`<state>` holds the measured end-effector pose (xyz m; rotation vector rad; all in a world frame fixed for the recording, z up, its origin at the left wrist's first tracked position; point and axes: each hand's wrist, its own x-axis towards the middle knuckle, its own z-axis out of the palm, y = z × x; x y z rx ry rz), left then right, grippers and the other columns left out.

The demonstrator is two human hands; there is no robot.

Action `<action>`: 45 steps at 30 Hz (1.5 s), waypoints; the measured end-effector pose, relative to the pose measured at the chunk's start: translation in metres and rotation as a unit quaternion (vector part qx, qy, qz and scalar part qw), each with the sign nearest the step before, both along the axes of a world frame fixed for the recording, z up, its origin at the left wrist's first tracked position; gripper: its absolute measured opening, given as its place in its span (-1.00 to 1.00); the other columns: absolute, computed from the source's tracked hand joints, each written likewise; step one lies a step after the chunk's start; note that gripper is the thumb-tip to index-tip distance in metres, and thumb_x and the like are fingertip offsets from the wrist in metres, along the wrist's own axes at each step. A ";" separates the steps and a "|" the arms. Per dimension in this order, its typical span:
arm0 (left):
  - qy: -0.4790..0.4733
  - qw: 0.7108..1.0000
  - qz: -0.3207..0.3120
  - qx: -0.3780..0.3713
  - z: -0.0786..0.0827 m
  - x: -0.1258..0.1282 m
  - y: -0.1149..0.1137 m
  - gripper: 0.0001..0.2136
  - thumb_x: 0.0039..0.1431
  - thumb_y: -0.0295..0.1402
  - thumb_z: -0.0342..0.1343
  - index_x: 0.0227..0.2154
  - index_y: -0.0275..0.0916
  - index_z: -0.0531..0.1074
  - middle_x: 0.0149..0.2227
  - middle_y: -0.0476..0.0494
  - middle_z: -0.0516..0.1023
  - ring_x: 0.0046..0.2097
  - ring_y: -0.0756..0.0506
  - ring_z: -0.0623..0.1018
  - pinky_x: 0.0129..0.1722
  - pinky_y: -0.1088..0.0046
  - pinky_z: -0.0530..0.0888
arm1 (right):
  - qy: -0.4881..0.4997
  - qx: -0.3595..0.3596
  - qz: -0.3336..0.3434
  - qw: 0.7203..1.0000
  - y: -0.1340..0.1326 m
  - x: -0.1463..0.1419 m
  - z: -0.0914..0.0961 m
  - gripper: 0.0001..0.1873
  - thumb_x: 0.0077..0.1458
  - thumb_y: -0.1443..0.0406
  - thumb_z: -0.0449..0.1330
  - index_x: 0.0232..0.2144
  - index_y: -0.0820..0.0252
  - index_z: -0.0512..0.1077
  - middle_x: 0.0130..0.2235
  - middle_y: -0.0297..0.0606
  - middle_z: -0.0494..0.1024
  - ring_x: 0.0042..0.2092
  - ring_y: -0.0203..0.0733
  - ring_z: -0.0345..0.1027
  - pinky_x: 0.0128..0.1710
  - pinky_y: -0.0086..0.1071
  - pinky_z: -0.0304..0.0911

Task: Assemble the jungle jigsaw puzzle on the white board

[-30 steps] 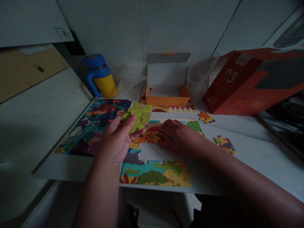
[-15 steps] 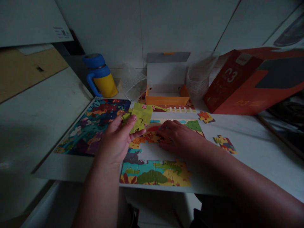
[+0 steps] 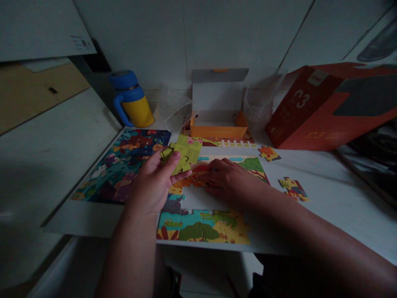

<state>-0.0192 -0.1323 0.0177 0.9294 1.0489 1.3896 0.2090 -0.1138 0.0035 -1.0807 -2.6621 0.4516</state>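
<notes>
Bottom centre: a part-built puzzle (image 3: pixel 200 231) lies flat on the table (image 3: pixel 335 186), its lowest row close to the front edge and a gap in its middle. A brush against that row could push pieces off.

Frame centre: the right hand (image 3: pixel 225 178) is over the puzzle's upper part, fingers curled down; whether they grip a piece cannot be told. Sideways pressure there could part the joints. Just left, the left hand (image 3: pixel 156 178) clamps several green pieces (image 3: pixel 189 149) between thumb and fingers. They overlap, so a slackened thumb could let some slide out.

Right of centre: loose pieces (image 3: pixel 293 188) lie apart from the puzzle; a wide sweep of the right forearm (image 3: pixel 297 219) could scatter them.

Upper centre: an open box (image 3: pixel 218 131). Upper left: a bottle (image 3: pixel 139 111), which, if knocked, could topple onto the dark picture (image 3: pixel 105 174).
</notes>
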 end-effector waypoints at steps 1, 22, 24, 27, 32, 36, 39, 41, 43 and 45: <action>0.000 1.000 0.000 -0.001 0.000 0.000 0.000 -0.65 0.15 -0.19 0.42 -0.08 -0.21 0.53 -0.05 -0.17 0.63 -0.11 -0.15 0.68 -0.24 0.34 0.72 | -0.004 0.003 0.000 1.000 0.000 -0.001 -0.001 -0.68 0.31 0.25 0.26 0.07 0.03 0.62 0.04 0.00 0.51 0.05 0.11 0.36 0.07 0.03 0.34; 0.300 0.943 -0.030 0.141 -0.001 0.013 -0.005 -0.71 0.18 -0.39 0.36 -0.03 -0.04 0.64 -0.07 -0.13 0.70 -0.01 -0.24 0.66 0.09 0.22 0.59 | 0.477 -0.513 -0.096 0.707 0.001 -0.009 0.000 -0.29 0.36 -0.25 -0.01 -0.03 0.23 0.51 -0.26 -0.10 0.64 -0.33 -0.20 0.47 -0.22 -0.26 0.45; 0.319 0.926 -0.087 0.183 0.002 0.015 -0.004 -0.69 0.16 -0.46 0.33 -0.05 -0.01 0.66 0.00 -0.12 0.69 0.08 -0.24 0.63 0.24 0.13 0.51 | 0.503 -0.542 -0.096 0.666 0.001 -0.010 0.002 -0.32 0.34 -0.24 0.05 -0.07 0.24 0.53 -0.24 -0.09 0.64 -0.32 -0.21 0.47 -0.20 -0.27 0.47; 0.329 0.905 -0.133 0.234 0.002 0.014 0.000 -0.60 0.09 -0.56 0.31 -0.05 0.02 0.68 0.09 -0.11 0.66 0.20 -0.25 0.58 0.34 0.04 0.43 | 0.514 -0.552 -0.097 0.650 0.000 -0.009 0.005 -0.44 0.25 -0.14 0.27 -0.04 0.21 0.53 -0.19 -0.14 0.64 -0.29 -0.22 0.48 -0.18 -0.28 0.49; 0.369 0.876 -0.151 0.270 -0.002 0.012 -0.001 -0.51 0.07 -0.58 0.33 0.05 0.02 0.62 0.15 -0.13 0.63 0.21 -0.25 0.57 0.35 0.01 0.42 | 0.498 -0.547 -0.088 0.667 0.000 -0.006 0.008 -0.55 0.13 0.03 0.46 -0.06 0.16 0.55 -0.20 -0.27 0.60 -0.32 -0.32 0.39 -0.30 -0.43 0.41; 0.346 0.897 -0.162 0.221 0.003 0.014 -0.009 -0.36 0.01 -0.44 0.47 0.19 0.01 0.51 0.23 -0.17 0.56 0.30 -0.29 0.50 0.39 0.00 0.36 | 0.477 -0.542 -0.083 0.687 0.001 -0.003 0.007 -0.58 0.10 0.12 0.49 -0.06 0.15 0.54 -0.23 -0.31 0.56 -0.32 -0.32 0.38 -0.34 -0.45 0.39; 0.311 0.913 -0.163 0.208 0.005 0.016 -0.011 -0.25 -0.12 -0.39 0.55 0.20 0.00 0.48 0.30 -0.20 0.48 0.39 -0.34 0.38 0.40 0.00 0.33 | 0.489 -0.527 -0.087 0.690 0.003 -0.003 0.005 -0.55 0.08 0.15 0.50 -0.03 0.14 0.52 -0.17 -0.28 0.58 -0.28 -0.31 0.41 -0.32 -0.45 0.42; 0.270 0.933 -0.132 0.196 0.002 0.016 -0.010 -0.26 -0.10 -0.38 0.55 0.20 -0.02 0.46 0.32 -0.25 0.45 0.40 -0.35 0.36 0.37 0.03 0.38 | 0.501 -0.513 -0.090 0.691 0.004 -0.003 0.004 -0.52 0.10 0.15 0.49 0.02 0.13 0.50 -0.13 -0.26 0.60 -0.25 -0.30 0.45 -0.29 -0.44 0.43; 0.239 0.953 -0.093 0.163 -0.003 0.014 -0.007 -0.32 0.02 -0.35 0.49 0.23 -0.03 0.43 0.32 -0.28 0.44 0.37 -0.33 0.41 0.28 0.10 0.47 | 0.507 -0.494 -0.091 0.701 0.004 -0.004 0.004 -0.46 0.12 0.15 0.48 0.09 0.11 0.44 -0.10 -0.24 0.60 -0.23 -0.29 0.47 -0.27 -0.43 0.44; 0.230 0.963 -0.092 0.108 -0.009 0.010 -0.005 -0.41 0.14 -0.31 0.41 0.24 -0.05 0.42 0.26 -0.28 0.50 0.25 -0.28 0.53 0.15 0.18 0.56 | 0.506 -0.473 -0.089 0.716 0.003 -0.004 0.003 -0.42 0.11 0.17 0.48 0.12 0.08 0.39 -0.08 -0.25 0.60 -0.22 -0.28 0.49 -0.25 -0.42 0.45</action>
